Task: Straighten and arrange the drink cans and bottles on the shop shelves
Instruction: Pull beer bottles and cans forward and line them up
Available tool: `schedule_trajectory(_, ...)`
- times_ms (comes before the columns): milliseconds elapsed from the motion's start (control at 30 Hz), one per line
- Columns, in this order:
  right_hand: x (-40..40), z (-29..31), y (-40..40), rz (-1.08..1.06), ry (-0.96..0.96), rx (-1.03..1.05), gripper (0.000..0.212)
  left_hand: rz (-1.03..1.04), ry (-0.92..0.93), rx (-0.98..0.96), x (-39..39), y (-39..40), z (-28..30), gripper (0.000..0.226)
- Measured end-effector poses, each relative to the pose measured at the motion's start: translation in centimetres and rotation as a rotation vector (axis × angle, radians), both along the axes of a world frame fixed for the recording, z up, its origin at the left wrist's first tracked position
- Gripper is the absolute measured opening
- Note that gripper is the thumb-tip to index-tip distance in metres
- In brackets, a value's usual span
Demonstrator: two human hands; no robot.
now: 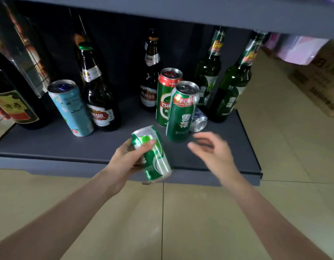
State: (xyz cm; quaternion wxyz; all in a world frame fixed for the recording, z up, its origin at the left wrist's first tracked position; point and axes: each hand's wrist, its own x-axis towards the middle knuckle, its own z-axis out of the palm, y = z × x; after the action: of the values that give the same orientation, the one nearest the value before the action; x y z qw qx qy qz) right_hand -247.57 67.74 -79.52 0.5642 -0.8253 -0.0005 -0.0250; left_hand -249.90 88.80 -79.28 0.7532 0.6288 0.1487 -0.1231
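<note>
- Dark grey shelf [50, 143] has bare room along its front edge, mostly at 9 o'clock of the hands.
- Left hand [128, 158] grips a green can [153, 156], tilted, right over the front lip.
- Right hand [213, 149] is blurry, fingers loosely spread, holding nothing, just below the upright green can [181, 113].
- A blue-white can [199, 121] lies tipped at that can's 3 o'clock.

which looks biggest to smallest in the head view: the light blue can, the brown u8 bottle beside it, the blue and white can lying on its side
1. brown U8 bottle, tallest by far
2. light blue can
3. blue and white can, smallest as seen, but a standing green can hides part of it, so its full size is unsure
</note>
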Motion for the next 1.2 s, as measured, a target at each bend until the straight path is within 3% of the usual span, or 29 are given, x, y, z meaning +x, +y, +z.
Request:
schedule_trajectory(67, 2.6, 0.7, -1.5, -0.164, -0.044, -0.105, 0.028, 0.052, 0.021, 0.008, 0.6, 0.0, 0.3, 0.05)
schedule_trajectory(133, 5.1, 1.2, -1.3, -0.169, -0.042, -0.189, 0.035, 0.083, 0.031, 0.007, 1.1, 0.0, 0.8, 0.043)
schedule_trajectory(267, 8.6, 0.7, 0.0, -0.192, 0.059, -0.179, 0.047, 0.051, 0.018, 0.075, 1.4, 0.3, 1.5, 0.062)
schedule_trajectory(433, 8.9, 0.6, -0.7, -0.19, 0.146, -0.145, 0.054, 0.024, -0.003, 0.135, 1.1, 1.1, 1.4, 0.066)
schedule_trajectory(567, 6.8, 1.3, -3.6, -0.107, 0.246, -0.324, 0.064, 0.003, -0.01, 0.154, 1.1, 1.5, 1.1, 0.067)
schedule_trajectory(700, 6.3, 1.9, -3.7, 0.057, 0.346, -0.623, 0.089, 0.02, 0.003, 0.152, 1.1, 0.6, 0.7, 0.067)
schedule_trajectory(767, 6.2, 1.7, -2.9, 0.061, 0.375, -0.673, 0.088, -0.002, 0.009, 0.191, 0.8, 0.0, 0.7, 0.066)
schedule_trajectory(833, 5.0, 1.4, -2.7, -0.007, 0.402, -0.595, 0.074, -0.051, 0.002, 0.241, 0.5, -0.3, 1.1, 0.065)
schedule_trajectory(967, -1.2, 2.0, -3.9, -0.145, 0.41, -0.213, 0.055, -0.13, -0.046, 0.27, -0.4, -0.6, 3.5, 0.062)
schedule_trajectory(1067, -6.4, 3.8, -4.5, -0.135, 0.307, -0.149, 0.065, -0.192, -0.111, 0.271, -1.2, -1.1, 5.6, 0.061)
schedule_trajectory(1200, -11.3, 10.5, -5.4, -0.141, 0.078, -0.135, 0.077, -0.323, -0.31, 0.251, -2.0, -1.5, 12.1, 0.066)
